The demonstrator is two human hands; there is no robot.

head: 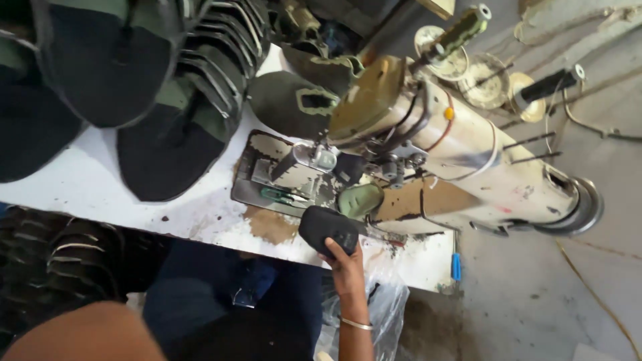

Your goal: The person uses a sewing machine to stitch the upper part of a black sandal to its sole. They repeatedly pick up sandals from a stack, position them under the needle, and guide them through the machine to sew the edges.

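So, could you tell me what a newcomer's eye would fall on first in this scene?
Probably the big cream sewing machine, lying slantwise across the white table, with thread spools on the stand at the top. Next, the stacks of dark shoe uppers piled at upper left. At the table's near edge the right hand, a bangle on its wrist, grips a dark pad by the needle plate.

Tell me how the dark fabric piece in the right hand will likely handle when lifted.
The dark fabric piece is probably light, since the right hand grips it by one edge alone. It looks floppy: flat and thin. It seems unlikely to roll or break.
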